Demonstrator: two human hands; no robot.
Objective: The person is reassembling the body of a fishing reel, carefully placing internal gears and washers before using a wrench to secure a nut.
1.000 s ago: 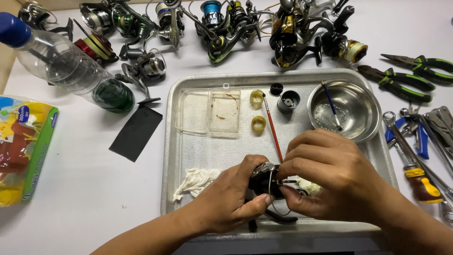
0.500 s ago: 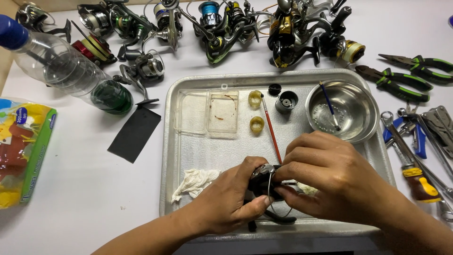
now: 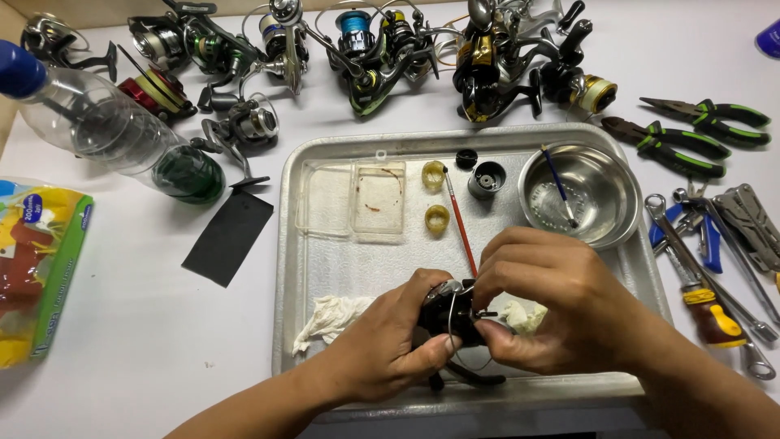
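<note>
Both hands (image 3: 487,325) on black reel (image 3: 451,313)

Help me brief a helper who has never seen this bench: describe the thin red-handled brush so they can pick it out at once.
Start at the metal tray in the middle of the white table. In its upper half, between two small yellowish rings and the round steel bowl, lies the red-handled brush, running towards the hands. The other brush is blue and stands in the bowl; this one lies flat on the tray.
</note>
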